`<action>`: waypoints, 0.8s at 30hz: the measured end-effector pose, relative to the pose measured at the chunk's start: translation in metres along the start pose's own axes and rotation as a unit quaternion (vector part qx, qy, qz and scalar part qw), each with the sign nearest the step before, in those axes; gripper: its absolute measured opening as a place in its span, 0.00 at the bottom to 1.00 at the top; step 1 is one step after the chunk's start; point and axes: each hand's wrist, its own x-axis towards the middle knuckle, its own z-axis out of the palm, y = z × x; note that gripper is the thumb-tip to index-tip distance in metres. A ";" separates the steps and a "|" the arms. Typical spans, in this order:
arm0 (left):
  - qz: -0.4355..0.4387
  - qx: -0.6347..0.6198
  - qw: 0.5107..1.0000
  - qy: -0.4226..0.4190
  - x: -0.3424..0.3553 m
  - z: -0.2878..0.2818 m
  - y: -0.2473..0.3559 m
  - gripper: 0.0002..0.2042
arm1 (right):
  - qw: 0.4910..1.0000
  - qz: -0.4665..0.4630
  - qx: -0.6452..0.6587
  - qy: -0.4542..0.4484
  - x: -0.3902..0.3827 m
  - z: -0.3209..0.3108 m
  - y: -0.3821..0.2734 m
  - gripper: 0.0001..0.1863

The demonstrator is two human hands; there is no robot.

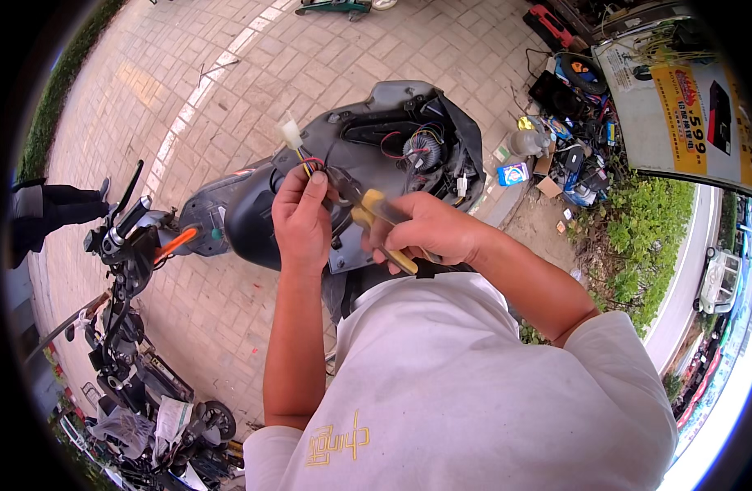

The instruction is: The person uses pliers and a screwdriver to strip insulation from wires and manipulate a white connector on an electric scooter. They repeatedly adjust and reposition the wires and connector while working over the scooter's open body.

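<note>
My left hand (302, 214) is closed, pinching a bundle of thin coloured wires (312, 164) between thumb and fingers. A white plug connector (291, 133) stands up at the end of these wires. My right hand (433, 233) grips yellow-handled pliers (373, 201), their dark jaws pointing left to the wires beside my left fingertips. Whether the jaws touch a wire is too blurred to tell. Beneath both hands lies a dark scooter (318, 143) with its rear bodywork opened. Inside sits a round, finned grey part (422, 152) among red and other wires. Another white connector (462, 186) hangs near it.
The scooter's handlebar (130, 217) with an orange part (176, 243) is at the left. A person's legs (61, 209) stand beyond it. More parked bikes (159, 409) crowd the lower left. Tools and parts are piled (584, 155) by a sign board (678, 106) and bushes (629, 245) at right.
</note>
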 end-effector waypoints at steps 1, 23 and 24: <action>0.001 0.007 1.000 0.005 0.000 0.001 0.000 0.06 | 0.999 -0.006 -0.030 0.013 0.000 0.001 0.000 0.11; -0.006 0.053 0.999 0.001 -0.001 0.002 0.005 0.08 | 0.985 0.008 0.169 -0.036 -0.008 0.009 -0.005 0.10; 0.008 0.091 0.996 0.003 -0.001 0.000 0.005 0.08 | 0.994 0.007 0.106 -0.002 -0.009 0.011 -0.008 0.10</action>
